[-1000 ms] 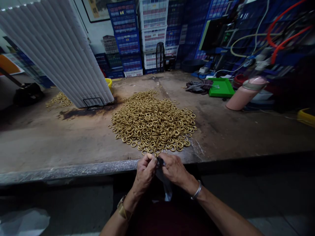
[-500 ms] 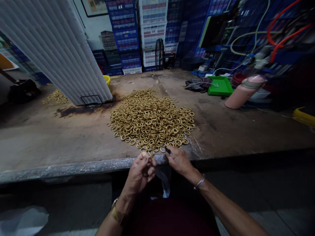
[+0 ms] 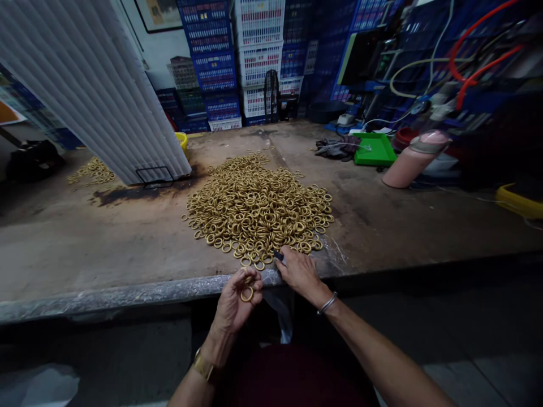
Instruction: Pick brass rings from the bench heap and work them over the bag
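Observation:
A wide heap of brass-coloured rings [image 3: 258, 203] lies on the brown worktable [image 3: 127, 243]. My left hand [image 3: 240, 294], palm up at the table's front edge, has its fingers curled round some rings, one of them [image 3: 246, 293] showing in the palm. Beside it, my right hand [image 3: 299, 271] grips a small dark tool [image 3: 278, 255] between thumb and fingers. The tool's tip is at the near edge of the heap, close to a few loose rings. What kind of tool it is cannot be made out.
At the left a tall pleated white panel [image 3: 97, 90] leans in a black wire stand, with a smaller ring pile [image 3: 94, 170] behind. To the right are a green tray [image 3: 374, 149], a glove [image 3: 335, 148] and a pink bottle [image 3: 413, 161]. Crates [image 3: 214, 68] are stacked beyond the table.
My left hand has turned and lowered a little, so a ring shows in its palm. My right hand with the dark tool has moved slightly left along the heap's edge. The view has shifted slightly.

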A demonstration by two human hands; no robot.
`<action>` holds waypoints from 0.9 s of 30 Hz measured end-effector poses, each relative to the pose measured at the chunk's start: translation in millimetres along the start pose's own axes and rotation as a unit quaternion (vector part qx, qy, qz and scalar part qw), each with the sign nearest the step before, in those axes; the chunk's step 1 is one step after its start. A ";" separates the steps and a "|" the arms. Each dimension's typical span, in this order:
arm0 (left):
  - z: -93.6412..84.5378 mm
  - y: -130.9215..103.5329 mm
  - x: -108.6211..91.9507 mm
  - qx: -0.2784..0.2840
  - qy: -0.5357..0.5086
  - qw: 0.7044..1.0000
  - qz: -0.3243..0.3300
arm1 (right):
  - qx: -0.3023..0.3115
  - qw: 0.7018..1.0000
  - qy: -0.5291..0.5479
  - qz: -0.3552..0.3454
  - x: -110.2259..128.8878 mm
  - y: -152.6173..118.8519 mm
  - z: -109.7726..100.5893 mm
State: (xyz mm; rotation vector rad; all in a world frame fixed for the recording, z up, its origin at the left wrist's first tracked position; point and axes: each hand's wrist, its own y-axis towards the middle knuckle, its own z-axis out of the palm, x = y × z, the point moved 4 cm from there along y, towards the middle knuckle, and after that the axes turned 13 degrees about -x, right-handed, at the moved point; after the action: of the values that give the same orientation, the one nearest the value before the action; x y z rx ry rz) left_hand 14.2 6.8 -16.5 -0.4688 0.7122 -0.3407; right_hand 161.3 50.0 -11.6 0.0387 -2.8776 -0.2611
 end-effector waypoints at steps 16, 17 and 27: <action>5.9 9.7 9.8 -0.033 0.062 0.997 0.026 | -0.003 0.998 0.032 -0.055 -3.3 -8.6 -0.1; 5.5 10.3 10.5 -0.034 0.059 0.997 0.025 | -0.004 0.998 0.034 -0.059 -3.2 -9.1 -0.9; 8.0 11.0 11.6 -0.046 0.111 0.991 0.061 | -0.019 0.991 0.113 -0.064 -5.8 -11.3 -2.4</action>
State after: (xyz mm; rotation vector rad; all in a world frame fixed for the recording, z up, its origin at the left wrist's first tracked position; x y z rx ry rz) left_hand 29.5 13.2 -23.2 -0.4754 0.9730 -0.2472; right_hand 167.6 38.8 -12.7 0.2309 -2.6477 -0.3135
